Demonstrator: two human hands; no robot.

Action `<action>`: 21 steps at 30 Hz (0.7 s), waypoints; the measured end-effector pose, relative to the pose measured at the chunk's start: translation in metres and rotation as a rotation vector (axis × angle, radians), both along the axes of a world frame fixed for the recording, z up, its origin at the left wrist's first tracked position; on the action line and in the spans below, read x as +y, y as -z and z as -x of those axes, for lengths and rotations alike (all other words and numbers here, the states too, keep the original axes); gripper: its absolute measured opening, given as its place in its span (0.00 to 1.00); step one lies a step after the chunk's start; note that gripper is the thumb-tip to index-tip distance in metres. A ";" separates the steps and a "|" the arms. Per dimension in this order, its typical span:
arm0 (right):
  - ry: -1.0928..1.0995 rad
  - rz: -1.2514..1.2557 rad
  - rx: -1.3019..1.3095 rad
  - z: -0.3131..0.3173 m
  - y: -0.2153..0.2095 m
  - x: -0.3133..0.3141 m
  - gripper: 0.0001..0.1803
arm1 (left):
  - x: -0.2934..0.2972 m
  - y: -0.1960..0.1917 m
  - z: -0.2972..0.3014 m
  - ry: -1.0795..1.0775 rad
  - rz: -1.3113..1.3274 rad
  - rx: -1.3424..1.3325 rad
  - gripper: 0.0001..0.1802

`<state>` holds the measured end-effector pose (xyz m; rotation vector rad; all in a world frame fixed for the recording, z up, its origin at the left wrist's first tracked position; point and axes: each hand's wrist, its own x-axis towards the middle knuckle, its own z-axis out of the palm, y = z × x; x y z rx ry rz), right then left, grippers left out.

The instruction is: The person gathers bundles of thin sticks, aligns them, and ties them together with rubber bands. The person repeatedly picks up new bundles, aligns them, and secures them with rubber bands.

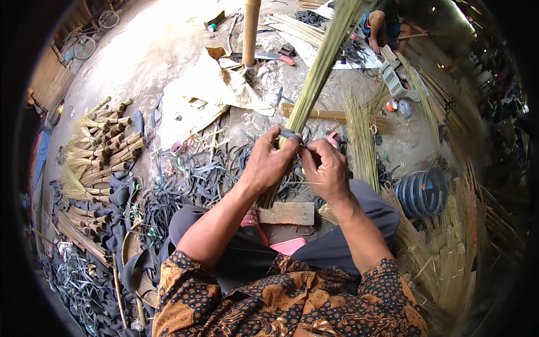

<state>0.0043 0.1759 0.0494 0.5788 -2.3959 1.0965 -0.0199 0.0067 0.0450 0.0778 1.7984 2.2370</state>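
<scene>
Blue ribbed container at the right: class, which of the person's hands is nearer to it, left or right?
Right. The right hand is to the left of the blue ribbed container; the left hand is farther left, around the stalk bundle.

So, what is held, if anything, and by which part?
The left hand grips a bundle of thin stalks at its dark band; what the right hand pinches cannot be told.

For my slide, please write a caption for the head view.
Left hand grips a stalk bundle, right hand close beside its dark band.
</scene>
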 end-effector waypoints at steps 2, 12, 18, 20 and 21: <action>0.098 -0.016 0.107 0.000 -0.001 -0.007 0.08 | 0.000 0.003 0.004 -0.047 0.008 0.032 0.15; 0.211 -0.129 0.199 0.007 0.001 -0.028 0.14 | -0.002 0.005 0.001 -0.091 0.124 0.136 0.13; 0.194 -0.294 0.238 0.015 -0.013 -0.006 0.11 | -0.008 0.004 -0.003 0.061 0.100 0.069 0.13; 0.088 -0.296 0.232 0.014 -0.015 0.005 0.14 | -0.005 0.004 -0.004 0.060 0.054 0.093 0.13; 0.037 -0.303 0.216 0.014 -0.015 0.009 0.16 | -0.002 0.004 -0.006 0.041 0.028 0.126 0.13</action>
